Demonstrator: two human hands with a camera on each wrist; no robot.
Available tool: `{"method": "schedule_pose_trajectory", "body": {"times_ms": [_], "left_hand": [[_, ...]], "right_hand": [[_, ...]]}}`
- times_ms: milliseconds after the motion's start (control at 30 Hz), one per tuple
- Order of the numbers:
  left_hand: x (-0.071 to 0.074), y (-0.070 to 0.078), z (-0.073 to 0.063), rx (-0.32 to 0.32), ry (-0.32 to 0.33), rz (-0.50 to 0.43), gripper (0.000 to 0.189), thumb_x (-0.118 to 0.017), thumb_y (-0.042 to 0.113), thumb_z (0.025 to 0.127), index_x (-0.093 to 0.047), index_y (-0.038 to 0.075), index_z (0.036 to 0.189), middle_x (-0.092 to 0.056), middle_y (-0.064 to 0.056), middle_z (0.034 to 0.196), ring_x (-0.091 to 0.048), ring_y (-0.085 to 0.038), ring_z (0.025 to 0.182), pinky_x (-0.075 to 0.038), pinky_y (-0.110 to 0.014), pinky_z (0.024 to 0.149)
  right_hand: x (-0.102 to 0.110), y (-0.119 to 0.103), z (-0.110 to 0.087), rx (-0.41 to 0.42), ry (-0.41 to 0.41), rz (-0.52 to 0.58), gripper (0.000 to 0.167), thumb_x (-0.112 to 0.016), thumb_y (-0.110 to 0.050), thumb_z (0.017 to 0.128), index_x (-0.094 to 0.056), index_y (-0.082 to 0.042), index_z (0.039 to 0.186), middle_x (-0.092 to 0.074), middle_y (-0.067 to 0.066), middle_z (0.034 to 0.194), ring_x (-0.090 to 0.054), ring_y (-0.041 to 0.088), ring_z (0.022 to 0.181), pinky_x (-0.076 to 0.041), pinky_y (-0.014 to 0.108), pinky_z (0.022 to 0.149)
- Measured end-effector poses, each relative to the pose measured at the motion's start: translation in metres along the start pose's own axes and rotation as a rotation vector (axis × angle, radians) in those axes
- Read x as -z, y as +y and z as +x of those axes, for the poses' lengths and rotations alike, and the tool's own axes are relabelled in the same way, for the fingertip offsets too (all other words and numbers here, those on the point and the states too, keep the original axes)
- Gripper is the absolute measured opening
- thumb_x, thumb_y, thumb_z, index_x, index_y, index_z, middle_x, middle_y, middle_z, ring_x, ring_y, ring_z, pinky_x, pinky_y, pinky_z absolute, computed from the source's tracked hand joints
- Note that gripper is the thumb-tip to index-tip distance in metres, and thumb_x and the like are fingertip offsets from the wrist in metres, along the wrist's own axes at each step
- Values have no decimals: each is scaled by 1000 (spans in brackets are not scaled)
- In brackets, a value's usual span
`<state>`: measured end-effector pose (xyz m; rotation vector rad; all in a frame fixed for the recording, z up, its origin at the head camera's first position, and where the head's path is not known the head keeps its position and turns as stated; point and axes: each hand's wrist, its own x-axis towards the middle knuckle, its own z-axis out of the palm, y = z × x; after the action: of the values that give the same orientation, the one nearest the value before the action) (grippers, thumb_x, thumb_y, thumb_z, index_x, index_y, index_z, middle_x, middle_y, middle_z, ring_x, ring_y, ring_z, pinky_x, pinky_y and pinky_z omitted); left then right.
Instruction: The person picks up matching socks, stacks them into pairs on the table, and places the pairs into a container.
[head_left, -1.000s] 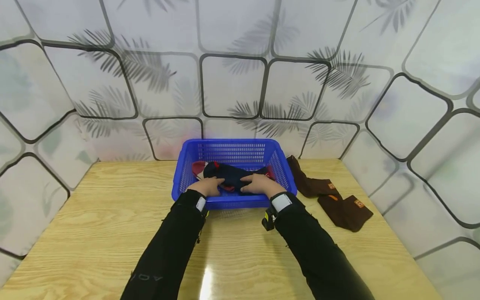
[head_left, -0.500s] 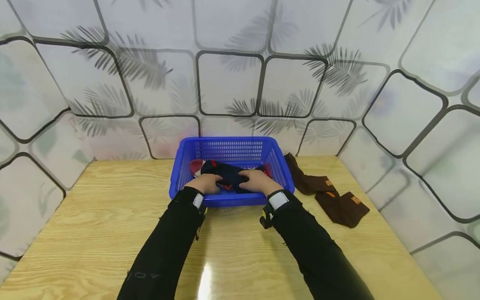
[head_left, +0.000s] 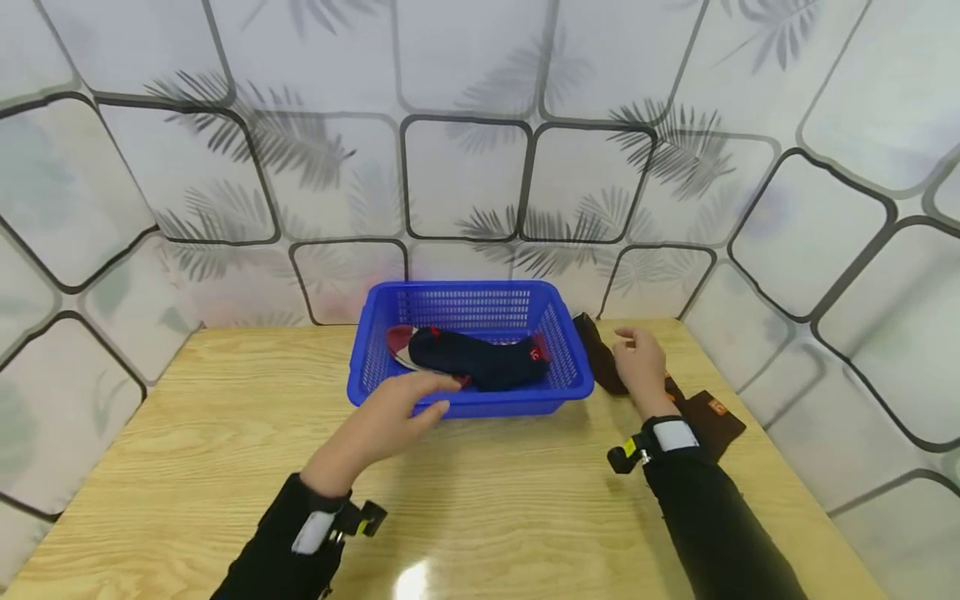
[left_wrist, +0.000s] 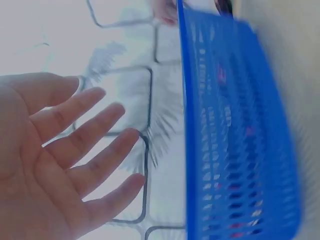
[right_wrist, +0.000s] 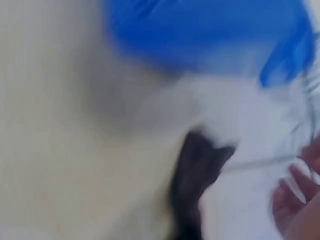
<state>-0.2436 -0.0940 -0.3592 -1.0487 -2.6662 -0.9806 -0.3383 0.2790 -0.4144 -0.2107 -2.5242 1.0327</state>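
Dark navy socks (head_left: 480, 358) with red trim lie in the blue plastic basket (head_left: 480, 409). A red and white toe (head_left: 400, 340) pokes out at their left end. My left hand (head_left: 378, 423) is in front of the basket's near left rim, fingers spread and holding nothing; its bare palm (left_wrist: 50, 165) shows in the left wrist view. My right hand (head_left: 641, 367) is over the brown socks (head_left: 716, 421) right of the basket, fingers loosely bent, and hides part of them. The right wrist view is blurred, with a brown sock (right_wrist: 197, 170) below the basket.
The basket stands at the back of the wooden table (head_left: 247, 417), close to the patterned wall covering (head_left: 465, 183). The covering also runs along the table's left and right sides.
Both hands have come out of the basket, leaving the navy socks lying in it. The left hand has moved back toward the left; the right hand has moved right, over the brown socks.
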Motion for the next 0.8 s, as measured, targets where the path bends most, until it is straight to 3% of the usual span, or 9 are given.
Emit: {"method": "schedule_pose_trajectory", "body": {"times_ms": [67, 133, 200, 433, 633, 800], "left_hand": [[-7, 5, -18, -43, -11, -24, 25, -61, 9, 95, -66, 3, 118, -67, -8, 117, -61, -27, 112, -48, -45, 94], [-13, 8, -31, -56, -35, -36, 23, -60, 9, 95, -67, 3, 117, -68, -8, 115, -62, -26, 111, -49, -44, 94], [-17, 10, -39, -55, -50, -26, 23, -60, 9, 95, -67, 4, 116, -68, -7, 115, -63, -26, 110, -49, -44, 94], [-25, 11, -51, 1, -98, -44, 22, -59, 13, 97, -67, 6, 116, -68, -5, 115, -62, -25, 111, -49, -45, 94], [-43, 12, -53, 23, -140, -44, 20, -61, 13, 95, -69, 9, 114, -69, -4, 113, -62, -24, 110, -49, -44, 93], [-69, 23, -46, -25, -210, 50, 21, -63, 13, 93, -69, 5, 112, -66, -9, 119, -60, -26, 113, -48, -42, 96]], "right_hand": [[3, 23, -7, -11, -179, -131, 42, -48, -9, 94, -53, 5, 132, -51, 29, 133, -49, 45, 120, -41, 55, 97], [3, 39, -15, 30, -365, -255, 48, -50, -11, 95, -45, 8, 138, -44, 32, 139, -43, 49, 126, -37, 58, 101], [2, 45, -24, 88, -473, -356, 51, -53, -12, 92, -45, 11, 138, -44, 33, 139, -42, 50, 126, -36, 59, 102], [11, 25, -70, 311, -583, -632, 45, -59, -14, 83, -62, 4, 124, -60, 27, 124, -58, 43, 112, -47, 53, 92], [24, -14, -132, 451, -766, -644, 42, -67, -23, 83, -69, -2, 119, -62, 25, 122, -62, 44, 105, -51, 52, 86], [27, -43, -185, 637, -897, -598, 41, -70, -32, 81, -72, -9, 116, -66, 17, 120, -66, 33, 104, -54, 42, 84]]}}
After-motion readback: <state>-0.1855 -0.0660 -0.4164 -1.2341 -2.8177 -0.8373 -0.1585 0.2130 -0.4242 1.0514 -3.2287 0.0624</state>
